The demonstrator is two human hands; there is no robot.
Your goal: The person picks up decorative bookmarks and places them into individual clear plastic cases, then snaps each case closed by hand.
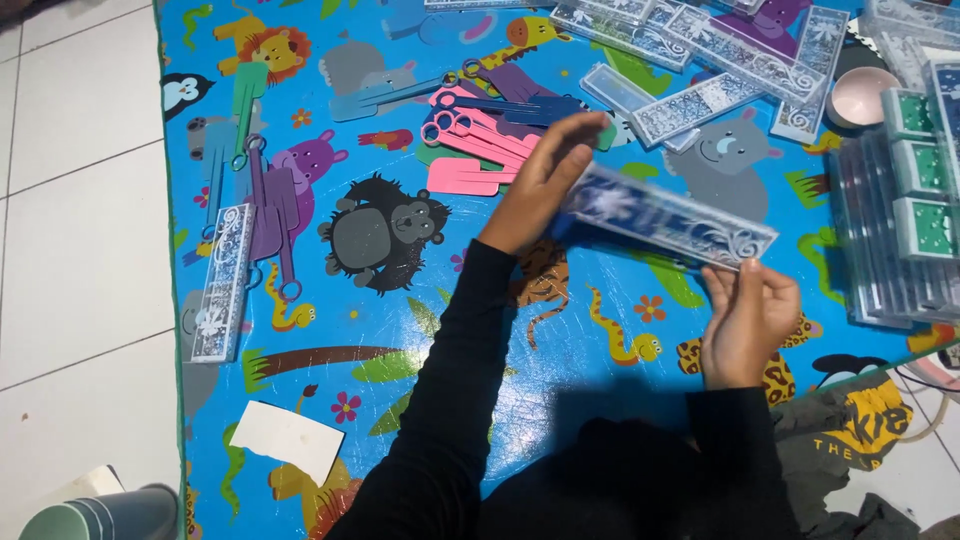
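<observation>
Two hands hold one long clear box above the blue animal mat. The left hand lies flat-fingered along the box's far end, fingers nearly straight; the right hand pinches the near corner, fingers curled narrow. The box looks light and stiff, thin see-through plastic with a white scroll print, likely slick and apt to crack if squeezed hard, so the two short ends seem the safest grip. Its long axis runs from upper left to lower right, dipping slightly toward the right hand. More such boxes lie beyond, pink strips beside the left hand, another box well apart.
</observation>
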